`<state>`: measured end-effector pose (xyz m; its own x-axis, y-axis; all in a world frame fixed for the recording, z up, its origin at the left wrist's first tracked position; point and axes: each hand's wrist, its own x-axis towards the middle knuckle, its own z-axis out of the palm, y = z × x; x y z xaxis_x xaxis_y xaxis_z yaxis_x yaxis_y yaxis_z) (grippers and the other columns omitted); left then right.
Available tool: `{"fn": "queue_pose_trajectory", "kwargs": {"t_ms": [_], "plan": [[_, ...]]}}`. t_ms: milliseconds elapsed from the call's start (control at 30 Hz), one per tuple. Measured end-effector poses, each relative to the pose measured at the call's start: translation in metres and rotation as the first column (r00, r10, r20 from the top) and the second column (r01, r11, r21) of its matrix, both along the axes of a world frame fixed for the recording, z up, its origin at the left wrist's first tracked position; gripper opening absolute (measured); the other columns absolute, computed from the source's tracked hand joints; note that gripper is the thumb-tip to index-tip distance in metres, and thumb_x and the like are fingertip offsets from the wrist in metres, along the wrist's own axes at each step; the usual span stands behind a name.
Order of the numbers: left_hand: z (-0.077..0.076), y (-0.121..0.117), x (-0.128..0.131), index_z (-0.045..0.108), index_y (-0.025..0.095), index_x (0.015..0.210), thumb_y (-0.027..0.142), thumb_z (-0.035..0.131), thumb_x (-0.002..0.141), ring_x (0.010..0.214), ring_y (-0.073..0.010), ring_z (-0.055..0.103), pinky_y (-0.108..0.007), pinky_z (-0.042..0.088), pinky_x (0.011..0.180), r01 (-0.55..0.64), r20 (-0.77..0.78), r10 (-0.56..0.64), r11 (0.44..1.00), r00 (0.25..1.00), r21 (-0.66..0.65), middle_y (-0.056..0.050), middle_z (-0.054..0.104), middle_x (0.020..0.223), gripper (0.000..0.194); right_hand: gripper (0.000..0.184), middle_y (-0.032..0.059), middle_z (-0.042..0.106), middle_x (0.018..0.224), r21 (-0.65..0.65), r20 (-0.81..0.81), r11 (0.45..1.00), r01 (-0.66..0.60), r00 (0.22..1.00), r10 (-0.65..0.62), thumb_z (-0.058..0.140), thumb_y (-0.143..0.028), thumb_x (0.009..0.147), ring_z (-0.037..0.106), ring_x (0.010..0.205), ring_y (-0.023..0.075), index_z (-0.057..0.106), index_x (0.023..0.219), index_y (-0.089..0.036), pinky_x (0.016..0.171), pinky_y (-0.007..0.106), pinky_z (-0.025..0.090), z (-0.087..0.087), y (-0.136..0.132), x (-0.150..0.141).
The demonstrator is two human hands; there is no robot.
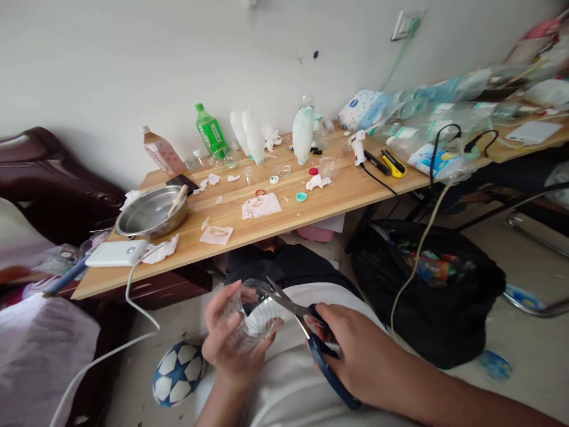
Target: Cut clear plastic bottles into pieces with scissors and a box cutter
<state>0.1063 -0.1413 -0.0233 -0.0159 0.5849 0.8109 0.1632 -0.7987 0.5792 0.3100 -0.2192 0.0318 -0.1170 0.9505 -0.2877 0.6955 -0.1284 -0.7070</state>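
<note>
While a clear, ribbed plastic container (260, 320) is gripped in the upturned left hand (235, 350), short of the pale wooden worktop's near edge (186, 258), blue-handled steel scissors (290, 305) are held by the right hand (353, 338), forearm slanted inward, blades parted at the container's rim.

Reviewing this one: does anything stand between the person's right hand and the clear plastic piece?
Only the scissors, which the right hand itself holds; their blades overlap the rim of the clear plastic piece in view. Nothing else visible stands between them. The left hand holds the piece.
</note>
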Motion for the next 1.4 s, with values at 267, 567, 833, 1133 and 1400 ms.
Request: {"fn": "queue_pose_trajectory", "kwargs": {"t_ms": [267, 567, 833, 1133, 1400], "plan": [[0.006, -0.007, 0.026, 0.047, 0.029, 0.131, 0.019, 0.083, 0.078, 0.092, -0.0190, 0.068, -0.035, 0.058, 0.075, 0.149, 0.240, -0.115, 0.980, 0.964, -0.129, -0.015, 0.060, 0.132, 0.064, 0.012, 0.0051, 0.064, 0.086, -0.025, 0.020, 0.999, -0.031, 0.999, 0.032, 0.057, -0.017, 0.077, 0.058, 0.081, 0.0224, 0.047, 0.081, -0.023, 0.072, 0.032, 0.039, 0.003, -0.003, 0.002], [0.010, -0.010, 0.034, 0.045, 0.029, 0.132, 0.021, 0.078, 0.083, 0.090, -0.0163, 0.067, -0.036, 0.058, 0.076, 0.124, 0.256, -0.096, 0.988, 0.962, -0.096, -0.013, 0.059, 0.133, 0.059, 0.013, 0.0056, 0.064, 0.088, -0.010, 0.001, 1.000, -0.027, 1.000, 0.027, 0.056, -0.015, 0.076, 0.059, 0.082, 0.0226, 0.049, 0.083, -0.023, 0.075, 0.033, 0.041, -0.001, -0.003, 0.000], [0.008, -0.010, 0.031, 0.050, 0.030, 0.130, 0.024, 0.083, 0.079, 0.094, -0.0181, 0.068, -0.034, 0.058, 0.074, 0.133, 0.176, -0.124, 0.990, 0.977, -0.038, -0.012, 0.061, 0.131, 0.061, 0.010, 0.0061, 0.065, 0.088, -0.042, 0.051, 0.999, -0.030, 0.998, 0.032, 0.056, -0.017, 0.079, 0.060, 0.083, 0.0235, 0.049, 0.082, -0.024, 0.074, 0.034, 0.042, 0.003, -0.005, 0.001], [0.006, -0.009, 0.027, 0.049, 0.033, 0.131, 0.013, 0.085, 0.074, 0.092, -0.0191, 0.069, -0.038, 0.060, 0.075, 0.064, 0.147, -0.067, 0.998, 0.987, 0.025, -0.009, 0.060, 0.133, 0.070, 0.008, 0.0063, 0.066, 0.090, -0.029, -0.007, 0.999, -0.042, 0.999, 0.041, 0.055, -0.017, 0.082, 0.061, 0.084, 0.0233, 0.054, 0.088, -0.022, 0.078, 0.035, 0.044, -0.003, -0.007, 0.001], [0.003, -0.004, 0.036, 0.042, 0.033, 0.131, 0.017, 0.079, 0.080, 0.097, -0.0205, 0.066, -0.041, 0.060, 0.076, 0.074, 0.276, -0.076, 0.997, 0.958, 0.018, -0.011, 0.055, 0.138, 0.066, 0.015, 0.0033, 0.063, 0.090, 0.021, -0.090, 0.997, -0.076, 0.993, 0.077, 0.057, -0.013, 0.078, 0.057, 0.082, 0.0205, 0.053, 0.089, -0.023, 0.075, 0.031, 0.044, -0.012, -0.011, 0.006]]}}
